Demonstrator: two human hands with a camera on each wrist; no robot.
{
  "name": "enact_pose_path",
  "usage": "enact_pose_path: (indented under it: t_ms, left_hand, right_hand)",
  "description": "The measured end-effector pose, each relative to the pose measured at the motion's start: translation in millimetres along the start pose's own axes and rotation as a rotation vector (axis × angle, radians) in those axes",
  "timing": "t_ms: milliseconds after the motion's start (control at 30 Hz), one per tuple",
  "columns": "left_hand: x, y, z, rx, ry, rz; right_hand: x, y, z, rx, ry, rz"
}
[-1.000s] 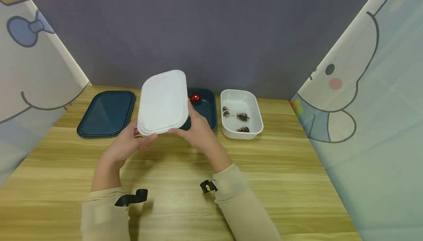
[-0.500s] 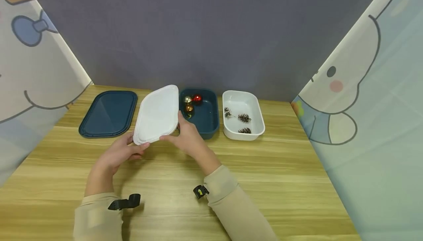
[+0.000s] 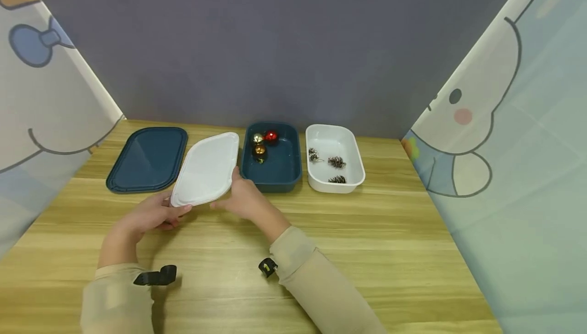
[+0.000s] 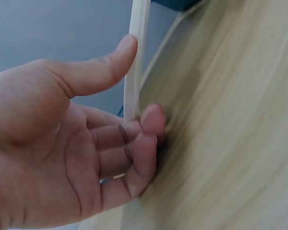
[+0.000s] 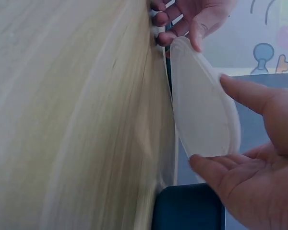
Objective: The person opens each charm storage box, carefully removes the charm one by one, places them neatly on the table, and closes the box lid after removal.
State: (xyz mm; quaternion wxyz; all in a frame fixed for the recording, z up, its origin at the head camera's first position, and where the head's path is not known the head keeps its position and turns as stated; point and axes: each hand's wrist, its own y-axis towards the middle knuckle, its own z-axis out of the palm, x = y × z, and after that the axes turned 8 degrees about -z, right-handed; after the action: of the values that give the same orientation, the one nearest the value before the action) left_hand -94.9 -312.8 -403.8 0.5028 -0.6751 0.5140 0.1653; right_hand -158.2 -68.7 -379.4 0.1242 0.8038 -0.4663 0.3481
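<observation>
Both hands hold a white rectangular lid point(image 3: 206, 168) with rounded corners, low over the table between a dark blue lid and a dark blue box. My left hand point(image 3: 149, 214) grips its near left corner; in the left wrist view the thumb lies against the lid's edge point(image 4: 133, 81) and the fingers curl below. At the near right corner is my right hand point(image 3: 243, 199), holding the lid between thumb and fingers. From the right wrist, the lid's underside point(image 5: 199, 105) shows, tilted above the wood, with the right hand point(image 5: 259, 172) spread around its edge.
The dark blue lid point(image 3: 147, 160) lies flat at the left. Several shiny baubles, one red point(image 3: 271, 136), sit in the dark blue box point(image 3: 279, 171). Pine cones point(image 3: 337, 162) lie in the white box point(image 3: 337, 187) to its right. A grey wall point(image 3: 293, 44) stands behind.
Both hands have brought the white lid down and to the left, closer to the table. The blue box and its baubles, partly covered before, now show fully.
</observation>
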Motion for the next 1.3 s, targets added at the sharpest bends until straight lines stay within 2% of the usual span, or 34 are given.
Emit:
enact_pose_path:
  t_ms: [167, 400, 667, 933, 1100, 1300]
  left_hand:
    - [6.3, 4.6, -10.0, 0.044, -0.038, -0.014]
    - [17.0, 8.0, -14.6, 0.091, -0.147, -0.040]
    - [15.2, 20.5, -8.7, 0.026, -0.128, -0.018]
    - [4.0, 22.2, -6.6, -0.042, -0.023, -0.061]
    - [-0.7, 19.6, -5.1, -0.043, -0.019, -0.079]
    - [-2.9, 22.0, -4.8, -0.059, -0.015, -0.110]
  right_hand:
    - [2.4, 8.0, 8.1, 0.092, -0.095, 0.004]
    - [2.7, 17.4, 25.0, 0.116, -0.193, 0.047]
    - [-3.5, 24.7, 28.2, 0.082, -0.234, -0.001]
    - [-8.1, 25.0, 31.9, 0.142, -0.372, -0.040]
    - [-9.6, 24.0, 29.9, 0.151, -0.352, -0.029]
    - [-3.2, 11.7, 26.3, 0.224, -0.363, -0.016]
